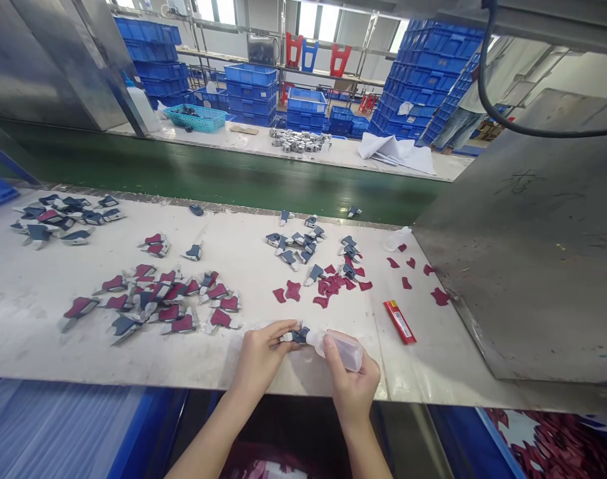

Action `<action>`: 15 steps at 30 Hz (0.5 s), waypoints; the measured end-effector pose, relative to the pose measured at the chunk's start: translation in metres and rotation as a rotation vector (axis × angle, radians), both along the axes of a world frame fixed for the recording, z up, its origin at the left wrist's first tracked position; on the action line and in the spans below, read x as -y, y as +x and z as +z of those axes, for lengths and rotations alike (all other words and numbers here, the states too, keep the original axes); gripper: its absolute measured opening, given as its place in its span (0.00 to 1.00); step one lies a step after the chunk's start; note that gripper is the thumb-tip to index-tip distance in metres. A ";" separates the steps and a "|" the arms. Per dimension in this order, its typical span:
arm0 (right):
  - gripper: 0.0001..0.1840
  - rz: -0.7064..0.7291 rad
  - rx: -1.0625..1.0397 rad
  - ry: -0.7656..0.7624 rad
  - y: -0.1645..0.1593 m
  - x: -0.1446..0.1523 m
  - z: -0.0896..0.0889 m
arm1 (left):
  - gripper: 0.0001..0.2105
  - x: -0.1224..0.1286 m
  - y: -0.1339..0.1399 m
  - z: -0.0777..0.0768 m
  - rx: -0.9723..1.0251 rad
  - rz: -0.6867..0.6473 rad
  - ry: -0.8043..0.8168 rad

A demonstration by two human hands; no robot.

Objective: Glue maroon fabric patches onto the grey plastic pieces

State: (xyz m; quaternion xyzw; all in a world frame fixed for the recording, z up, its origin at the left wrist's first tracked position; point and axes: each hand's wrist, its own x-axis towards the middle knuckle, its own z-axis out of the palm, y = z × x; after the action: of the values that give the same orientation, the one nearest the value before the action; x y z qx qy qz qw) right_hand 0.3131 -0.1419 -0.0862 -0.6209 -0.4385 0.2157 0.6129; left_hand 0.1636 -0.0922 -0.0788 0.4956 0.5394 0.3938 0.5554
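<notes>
Pinched in my left hand [263, 349] is a small dark blue and white plastic part [297, 334]. My right hand [352, 379] is wrapped round a translucent squeeze bottle [347, 350], whose nozzle end meets the blue part. Just beyond my hands lies a heap of loose maroon pieces [332, 285]. Behind it stands a cluster of similar blue and white parts [296, 243]. To the left, many parts bearing maroon pieces [168, 299] are spread out. The exact spot the nozzle touches is too small to make out.
A red packet [399, 322] lies right of my hands, and a metal box [543, 239] borders that side. More blue parts [64, 216] are heaped far left. A green belt [223, 173] runs behind the white tabletop [263, 299]. A tray of maroon pieces [558, 446] sits below right.
</notes>
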 end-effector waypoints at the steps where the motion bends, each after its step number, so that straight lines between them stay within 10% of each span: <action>1: 0.11 0.007 -0.001 -0.002 0.000 0.000 0.000 | 0.15 0.000 0.000 0.001 -0.003 0.004 -0.004; 15: 0.13 -0.076 0.021 -0.003 0.017 0.006 0.014 | 0.14 0.001 0.000 0.001 -0.064 0.006 0.024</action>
State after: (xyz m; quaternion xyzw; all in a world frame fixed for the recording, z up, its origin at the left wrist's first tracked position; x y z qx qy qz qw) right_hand 0.3301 -0.1479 -0.0721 -0.6401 -0.4207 0.1866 0.6152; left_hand 0.1638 -0.0927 -0.0774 0.5128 0.5536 0.3857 0.5309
